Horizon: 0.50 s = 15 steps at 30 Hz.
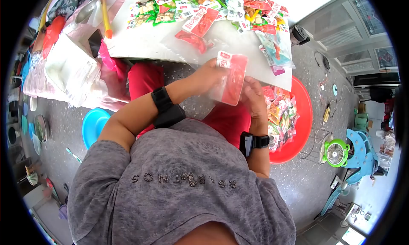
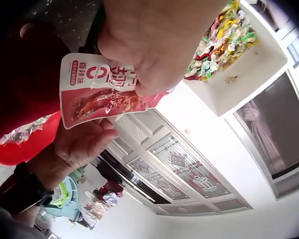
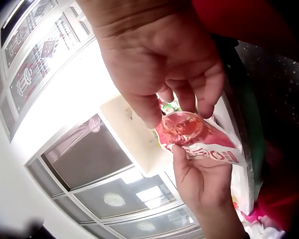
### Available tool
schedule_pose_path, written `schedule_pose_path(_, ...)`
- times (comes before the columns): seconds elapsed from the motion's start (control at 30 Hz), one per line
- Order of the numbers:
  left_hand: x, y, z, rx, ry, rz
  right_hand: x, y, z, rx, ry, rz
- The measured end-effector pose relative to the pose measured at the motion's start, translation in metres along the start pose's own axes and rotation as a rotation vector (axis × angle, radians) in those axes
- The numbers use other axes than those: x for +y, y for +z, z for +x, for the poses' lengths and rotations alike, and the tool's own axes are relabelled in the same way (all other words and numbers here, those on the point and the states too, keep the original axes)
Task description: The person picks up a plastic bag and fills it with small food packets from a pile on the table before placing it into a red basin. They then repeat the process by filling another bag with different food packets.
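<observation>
My left hand (image 1: 209, 78) pinches a red and white snack packet (image 1: 234, 79) with Chinese print, its thumb lying over the front in the right wrist view. The packet stands upright in front of my body, near the table's front edge. My right hand (image 3: 164, 64) is at the packet's other edge, with loosely bent fingers and the thumb apart from them. A clear plastic bag (image 1: 170, 44) lies on the table just beyond my left hand, with red packets (image 1: 202, 21) on and in it.
Many colourful snack packets (image 1: 174, 6) are heaped on the white table (image 1: 140, 42). A red basin (image 1: 303, 117) full of packets stands at my right, a blue basin (image 1: 91, 125) at my left. White cloth (image 1: 70, 70) lies at the left. A green fan (image 1: 335, 152) stands farther right.
</observation>
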<state>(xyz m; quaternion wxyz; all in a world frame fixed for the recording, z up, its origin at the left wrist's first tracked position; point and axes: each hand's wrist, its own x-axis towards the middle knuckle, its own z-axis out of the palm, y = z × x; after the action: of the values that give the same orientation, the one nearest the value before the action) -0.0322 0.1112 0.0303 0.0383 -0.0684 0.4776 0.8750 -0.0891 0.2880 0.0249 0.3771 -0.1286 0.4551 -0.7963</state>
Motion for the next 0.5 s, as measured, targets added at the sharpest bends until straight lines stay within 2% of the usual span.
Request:
schedule_pose_path(0.03,0.002,0.000,0.004,0.013,0.052,-0.179,0.005,0.000,-0.001,-0.008,0.037,-0.021)
schedule_pose_path(0.1,-0.013,-0.007,0.013,0.113,0.063,-0.260,0.014,0.005,-0.005,-0.025,0.111,-0.063)
schedule_pose_path(0.17,-0.026,-0.008,0.018,0.217,0.058,-0.340,0.022,0.016,-0.004,0.062,0.063,0.055)
schedule_pose_path(0.27,-0.032,-0.010,0.020,0.158,0.058,-0.280,0.033,0.016,0.002,0.202,-0.043,0.191)
schedule_pose_path(0.37,-0.010,-0.003,0.007,0.207,0.090,0.419,0.036,0.005,0.008,0.325,-0.147,0.172)
schedule_pose_path(0.4,0.004,-0.004,0.001,0.311,0.135,0.808,0.029,0.005,0.008,0.366,-0.171,0.161)
schedule_pose_path(0.5,0.004,-0.032,0.006,0.458,0.493,1.433,0.022,-0.009,0.012,0.430,-0.236,0.104)
